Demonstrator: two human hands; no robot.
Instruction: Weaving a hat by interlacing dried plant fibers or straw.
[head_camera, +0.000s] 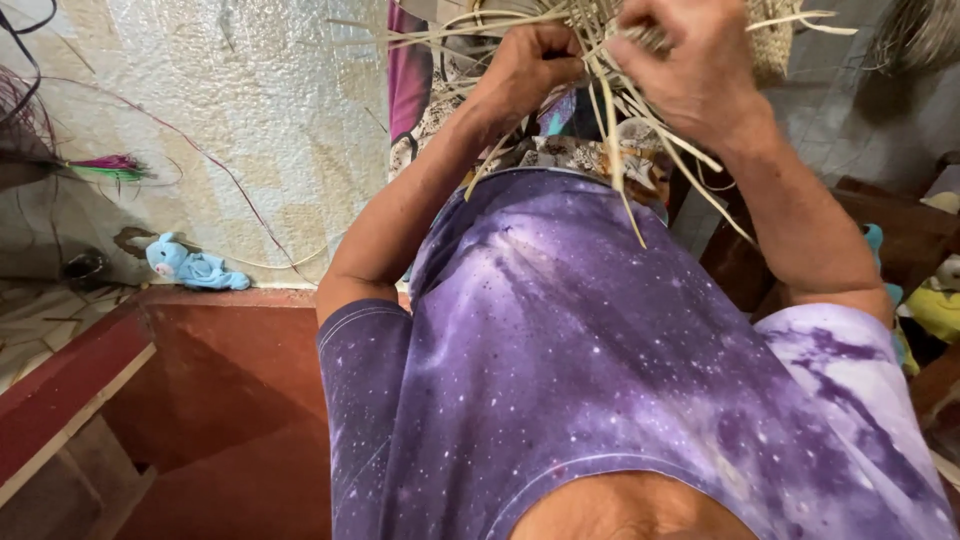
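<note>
The head camera looks straight down the person's chest, over a purple galaxy-print shirt (600, 370), to both hands working at the top of the frame. The left hand (525, 65) is curled into a fist, its fingers (560, 68) closed around a bunch of pale straw strips (610, 120). The right hand (690, 60) sits just beside it, back of the hand toward the camera, fingers bent down into the same strands; they appear to pinch the strips, though the fingertips are hidden. The loose strip ends fan out and hang down over the person's lap, crossing a patterned cloth (580, 155). Behind the right hand, a piece of woven straw work (772, 45) shows at the upper edge, touching the strands.

To the left, a small blue stuffed toy (190, 265) lies on the pale floor (200, 120) near a red step (230, 380). A bundle of pink and green dyed fibres (105, 167) lies farther left, well apart from the hands.
</note>
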